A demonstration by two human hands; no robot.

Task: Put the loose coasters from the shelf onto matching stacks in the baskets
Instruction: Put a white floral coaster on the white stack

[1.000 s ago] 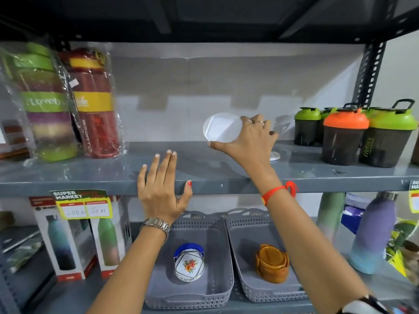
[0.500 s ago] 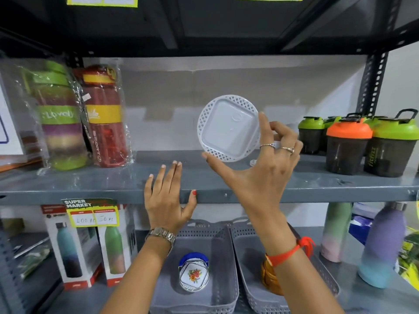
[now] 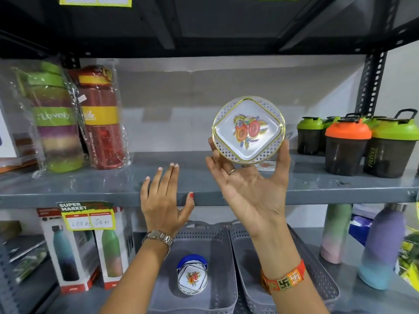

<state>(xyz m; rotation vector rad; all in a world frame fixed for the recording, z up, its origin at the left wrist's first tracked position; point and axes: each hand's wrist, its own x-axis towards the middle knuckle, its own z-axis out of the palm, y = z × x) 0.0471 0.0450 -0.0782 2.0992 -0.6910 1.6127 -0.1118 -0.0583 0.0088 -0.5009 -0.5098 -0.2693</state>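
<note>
My right hand [image 3: 251, 186] holds a round white coaster [image 3: 248, 131] up in front of the shelf, its floral face with gold rim turned toward me. Another loose floral coaster [image 3: 266, 166] lies on the grey shelf [image 3: 317, 184] just behind it. My left hand [image 3: 164, 200] rests flat on the shelf's front edge, fingers apart. Below, the left grey basket [image 3: 215, 295] holds a stack of matching floral coasters [image 3: 192, 277] with a blue one behind. The right grey basket [image 3: 322, 268] is mostly hidden by my right forearm.
Wrapped stacked containers [image 3: 54, 123] and a red bottle [image 3: 102, 118] stand at the shelf's left. Shaker bottles with green and orange lids [image 3: 349, 143] stand at the right. Boxed bottles [image 3: 74, 250] and pastel flasks [image 3: 381, 248] flank the baskets below.
My right hand lifted the coaster off the shelf and turned it over, from its plain white back to its floral face. The left hand stayed on the shelf edge.
</note>
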